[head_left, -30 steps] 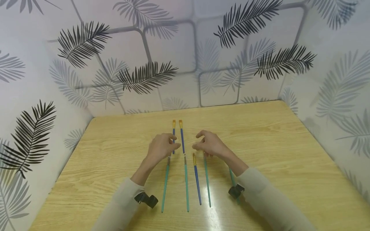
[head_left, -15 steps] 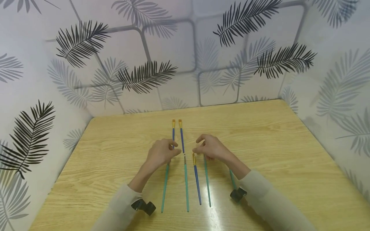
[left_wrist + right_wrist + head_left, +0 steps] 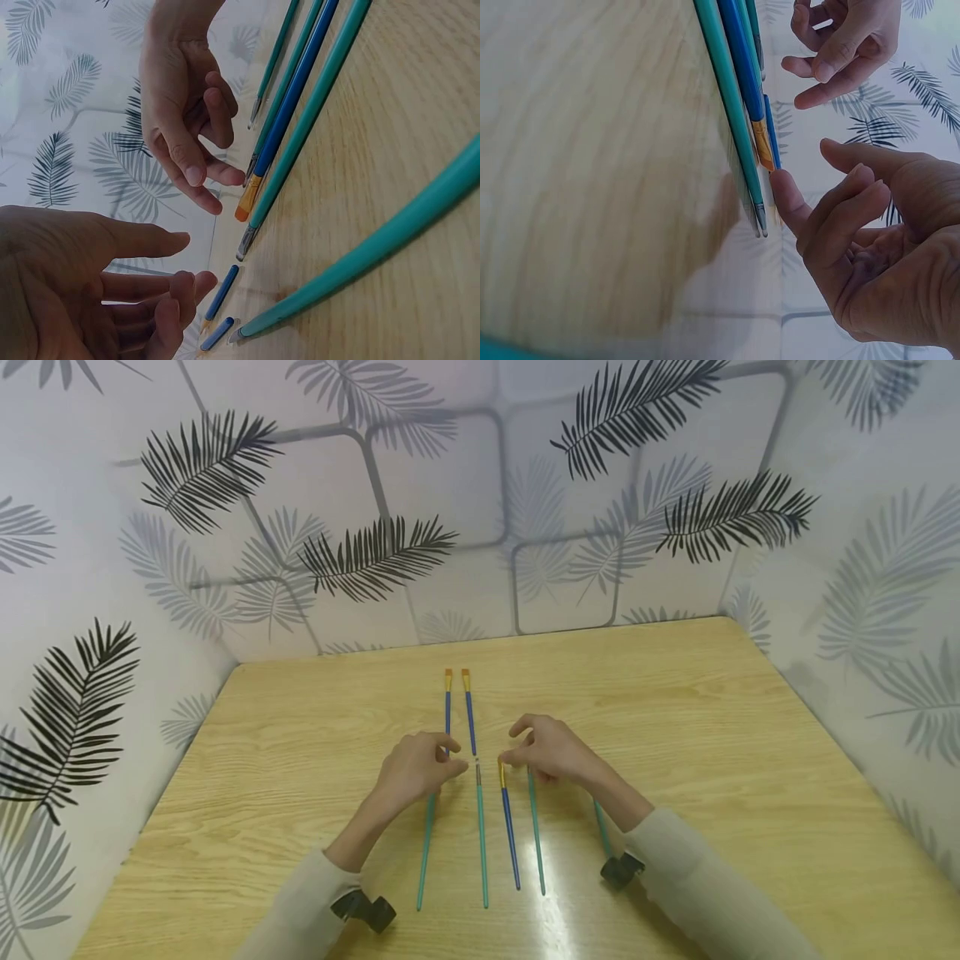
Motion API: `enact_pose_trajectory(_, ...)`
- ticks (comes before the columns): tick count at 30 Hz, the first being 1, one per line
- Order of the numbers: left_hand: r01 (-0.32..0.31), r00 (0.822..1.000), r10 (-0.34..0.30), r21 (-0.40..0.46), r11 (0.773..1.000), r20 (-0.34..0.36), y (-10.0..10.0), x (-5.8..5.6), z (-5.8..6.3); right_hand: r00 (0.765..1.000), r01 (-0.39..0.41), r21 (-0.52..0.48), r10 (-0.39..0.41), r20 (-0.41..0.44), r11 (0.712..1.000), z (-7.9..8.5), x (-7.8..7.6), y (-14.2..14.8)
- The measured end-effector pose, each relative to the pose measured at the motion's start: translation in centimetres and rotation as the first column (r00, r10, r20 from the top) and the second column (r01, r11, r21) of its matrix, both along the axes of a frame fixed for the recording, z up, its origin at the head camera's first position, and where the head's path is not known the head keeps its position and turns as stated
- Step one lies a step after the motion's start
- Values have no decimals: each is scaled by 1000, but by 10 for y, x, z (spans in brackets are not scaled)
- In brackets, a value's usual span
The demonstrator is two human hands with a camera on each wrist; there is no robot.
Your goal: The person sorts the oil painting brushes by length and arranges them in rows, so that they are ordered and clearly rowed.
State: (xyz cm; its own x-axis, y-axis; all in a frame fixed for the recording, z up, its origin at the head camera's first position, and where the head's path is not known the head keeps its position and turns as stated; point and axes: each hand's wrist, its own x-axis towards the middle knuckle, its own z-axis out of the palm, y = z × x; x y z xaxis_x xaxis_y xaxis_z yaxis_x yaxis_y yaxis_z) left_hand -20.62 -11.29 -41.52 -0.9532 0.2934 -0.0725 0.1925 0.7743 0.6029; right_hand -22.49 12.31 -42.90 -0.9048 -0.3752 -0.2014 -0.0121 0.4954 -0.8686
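Several paintbrushes lie on the wooden table in the head view. Over the top of the leftmost teal paintbrush [image 3: 425, 860] hovers my left hand [image 3: 412, 770], fingers loosely bent, nothing in them. It partly covers a blue flat brush [image 3: 448, 706] behind; a second blue flat brush [image 3: 470, 718] lies beside that one. My right hand [image 3: 558, 752] is above the bristle ends of a near blue paintbrush [image 3: 511, 843] and a teal paintbrush [image 3: 536, 839]. Its fingers are relaxed and hold nothing. Another teal paintbrush [image 3: 482, 852] lies between the hands.
One more teal paintbrush [image 3: 602, 825] is partly hidden under the right forearm. The wooden table [image 3: 712, 718] meets a leaf-patterned backdrop [image 3: 450, 485] at its back and sides. A small black wrist camera [image 3: 363, 910] sits on each sleeve.
Both hands have drifted slightly toward the person, the left one more. The left hand now covers the top of the leftmost teal paintbrush. The paintbrushes have stayed in place.
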Motion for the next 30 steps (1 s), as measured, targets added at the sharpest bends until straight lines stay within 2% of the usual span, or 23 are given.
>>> enact_pose_trajectory(13,-4,997,4,2,1000,77,0,11,-7,999,-43,20,44,-6,999,-5,9,1)
enact_pose_trajectory(23,-5,997,3,35,999,73,3,14,-12,998,-66,3,66,-15,998,-7,12,3)
enact_pose_trajectory(30,11,995,-14,37,999,96,6,17,-15,997,-77,8,77,-11,997,-5,16,3)
